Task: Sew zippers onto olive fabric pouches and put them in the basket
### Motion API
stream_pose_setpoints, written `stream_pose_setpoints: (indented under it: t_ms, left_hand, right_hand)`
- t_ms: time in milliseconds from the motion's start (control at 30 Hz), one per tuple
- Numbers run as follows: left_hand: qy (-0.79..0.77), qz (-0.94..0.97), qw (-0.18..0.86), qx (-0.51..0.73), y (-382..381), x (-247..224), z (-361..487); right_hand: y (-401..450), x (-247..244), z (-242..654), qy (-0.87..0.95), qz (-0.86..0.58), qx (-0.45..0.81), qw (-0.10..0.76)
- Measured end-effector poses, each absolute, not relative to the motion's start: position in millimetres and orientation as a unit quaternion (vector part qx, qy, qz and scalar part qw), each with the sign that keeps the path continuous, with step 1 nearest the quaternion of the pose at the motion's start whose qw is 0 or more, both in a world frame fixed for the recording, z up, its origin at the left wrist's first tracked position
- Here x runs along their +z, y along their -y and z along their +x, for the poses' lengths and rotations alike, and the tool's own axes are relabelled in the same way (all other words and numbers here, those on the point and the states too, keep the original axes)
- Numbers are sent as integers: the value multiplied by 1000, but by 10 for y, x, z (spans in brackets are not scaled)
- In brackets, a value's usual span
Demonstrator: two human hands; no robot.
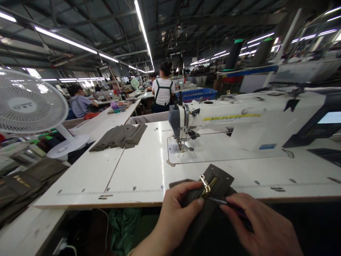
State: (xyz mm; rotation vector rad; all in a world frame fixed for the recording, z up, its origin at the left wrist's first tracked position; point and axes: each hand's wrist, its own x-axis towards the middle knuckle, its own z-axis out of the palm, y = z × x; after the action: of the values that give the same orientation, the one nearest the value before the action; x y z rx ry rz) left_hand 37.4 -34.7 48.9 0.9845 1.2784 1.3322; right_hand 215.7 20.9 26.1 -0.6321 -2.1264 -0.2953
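A dark grey-brown fabric piece (221,176) with a gold-toothed zipper (212,181) lies over the table's front edge, below the sewing machine. My left hand (179,209) pinches this piece between thumb and fingers, close to the gold zipper pull (204,184). In my right hand (262,224) is a thin pointed tool (218,201), its tip touching or very near the fabric beside the zipper. Part of the tool is hidden by my right fingers, and the lower end of the fabric is lost in shadow.
The white sewing machine (234,124) stands behind my hands on the white table (138,167). A pile of grey-brown fabric pieces (119,137) lies at the back left. A white fan (26,103) is at far left. People sit beyond, near a blue crate (198,94).
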Motion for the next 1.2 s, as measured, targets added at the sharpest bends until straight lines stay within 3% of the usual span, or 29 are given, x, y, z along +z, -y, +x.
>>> stream_pose_setpoints:
  t_ms: [300,500,733,1000,1200]
  left_hand:
    - [-480,342,591,551,337,449,361]
    - [-470,359,607,530,345,525,351]
    - [-438,322,648,534,339,510,375]
    - [-461,309,628,546,326,485,324]
    - [-505,350,551,565,344,465,363]
  right_hand:
    - [-305,331,2217,864,-210,-151,432]
    - [-372,358,2311,891,-191,-106,397]
    - [-406,299,2326,888,-188,-60,415]
    - [-396,283,2326,880,-214,-74,418]
    - [-328,319,2257,871,-225,-113,423]
